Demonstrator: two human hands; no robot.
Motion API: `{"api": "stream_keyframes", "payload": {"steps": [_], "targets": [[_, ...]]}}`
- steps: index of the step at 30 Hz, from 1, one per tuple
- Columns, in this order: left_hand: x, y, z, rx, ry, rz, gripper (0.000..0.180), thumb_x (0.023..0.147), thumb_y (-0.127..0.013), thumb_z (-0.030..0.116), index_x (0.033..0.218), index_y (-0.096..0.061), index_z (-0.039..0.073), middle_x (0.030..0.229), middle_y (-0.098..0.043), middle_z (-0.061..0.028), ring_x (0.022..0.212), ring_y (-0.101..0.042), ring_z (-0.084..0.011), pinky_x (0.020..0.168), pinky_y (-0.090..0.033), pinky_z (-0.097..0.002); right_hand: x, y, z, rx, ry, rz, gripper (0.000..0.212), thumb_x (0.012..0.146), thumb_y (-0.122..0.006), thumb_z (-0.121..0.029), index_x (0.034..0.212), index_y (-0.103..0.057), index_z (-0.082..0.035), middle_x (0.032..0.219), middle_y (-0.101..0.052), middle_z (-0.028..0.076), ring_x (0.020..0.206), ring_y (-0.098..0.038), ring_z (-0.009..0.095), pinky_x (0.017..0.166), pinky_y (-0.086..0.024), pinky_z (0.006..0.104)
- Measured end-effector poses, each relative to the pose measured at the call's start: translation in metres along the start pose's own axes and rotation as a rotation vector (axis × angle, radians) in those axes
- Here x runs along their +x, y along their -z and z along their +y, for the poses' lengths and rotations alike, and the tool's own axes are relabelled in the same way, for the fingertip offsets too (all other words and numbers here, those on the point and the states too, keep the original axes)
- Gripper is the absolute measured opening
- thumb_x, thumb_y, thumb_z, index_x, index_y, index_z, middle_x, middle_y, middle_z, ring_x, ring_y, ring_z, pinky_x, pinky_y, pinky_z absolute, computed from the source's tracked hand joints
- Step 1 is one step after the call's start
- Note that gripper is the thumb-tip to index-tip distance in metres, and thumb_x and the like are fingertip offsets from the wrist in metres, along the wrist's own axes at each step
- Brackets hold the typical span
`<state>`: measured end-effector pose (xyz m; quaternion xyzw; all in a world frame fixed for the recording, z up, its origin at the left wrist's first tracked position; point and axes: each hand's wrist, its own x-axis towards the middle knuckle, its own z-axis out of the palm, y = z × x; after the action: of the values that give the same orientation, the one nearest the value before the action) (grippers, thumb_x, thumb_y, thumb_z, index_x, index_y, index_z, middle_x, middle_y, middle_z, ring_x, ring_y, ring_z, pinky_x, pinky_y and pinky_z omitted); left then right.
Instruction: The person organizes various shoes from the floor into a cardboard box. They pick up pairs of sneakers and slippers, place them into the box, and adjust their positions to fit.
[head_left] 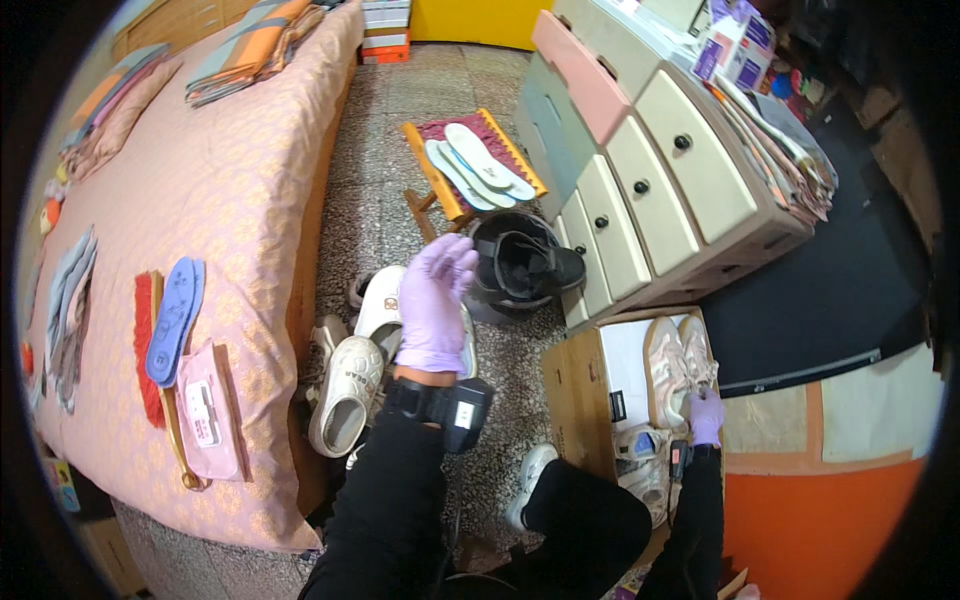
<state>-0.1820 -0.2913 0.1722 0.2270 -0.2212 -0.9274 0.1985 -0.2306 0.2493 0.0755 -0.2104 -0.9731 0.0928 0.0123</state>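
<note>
Right hand (pixel 706 415) is at the pale sneakers (pixel 664 365) in the cardboard box (pixel 575 385), can't tell if gripping; left hand (pixel 435 300) empty, loosely curled; I judge them light, soft-sided, best pinched at the heel.

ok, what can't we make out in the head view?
All in the head view:
1. Right hand: fingertips too small and tucked against the pale shoes to tell whether it grips.
2. White clog: partly covered by the left hand.
3. Bucket: inside mostly blocked by the black shoe.
4. Cardboard box: near end hidden by the right sleeve and knee.
</note>
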Motion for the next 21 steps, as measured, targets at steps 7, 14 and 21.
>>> {"api": "stream_keyframes", "payload": {"steps": [7, 14, 21], "targets": [[-0.005, -0.002, -0.008, 0.006, 0.064, -0.004, 0.029, 0.097, -0.049, 0.018, 0.117, -0.057, -0.002, 0.108, -0.066, -0.0131, 0.089, -0.065, -0.0191, 0.077, -0.052, -0.0264, -0.049, 0.045, -0.096, 0.190, 0.560, 0.144, 0.028, 0.083, -0.065, -0.018, 0.104, -0.067, 0.000, 0.106, -0.066, 0.018, 0.103, -0.061, 0.035, 0.093, -0.046, 0.0413], [-0.003, 0.010, 0.002, -0.002, 0.023, -0.059, 0.029, 0.095, -0.053, 0.016, 0.115, -0.058, -0.004, 0.111, -0.066, -0.0163, 0.097, -0.064, -0.0236, 0.084, -0.051, -0.0301, -0.094, 0.020, -0.251, 0.440, 0.785, -0.047, 0.036, 0.082, -0.065, -0.021, 0.112, -0.065, -0.001, 0.119, -0.061, 0.019, 0.114, -0.056, 0.034, 0.101, -0.042, 0.0408], [0.012, 0.021, 0.015, 0.057, -0.083, -0.108, 0.032, 0.096, -0.050, 0.014, 0.119, -0.056, -0.007, 0.119, -0.064, -0.0207, 0.107, -0.063, -0.0272, 0.089, -0.052, -0.0326, -0.105, 0.017, -0.255, 0.312, 0.863, 0.093, 0.037, 0.087, -0.058, -0.025, 0.115, -0.062, 0.000, 0.116, -0.058, 0.021, 0.113, -0.055, 0.038, 0.099, -0.044, 0.0433]]}}
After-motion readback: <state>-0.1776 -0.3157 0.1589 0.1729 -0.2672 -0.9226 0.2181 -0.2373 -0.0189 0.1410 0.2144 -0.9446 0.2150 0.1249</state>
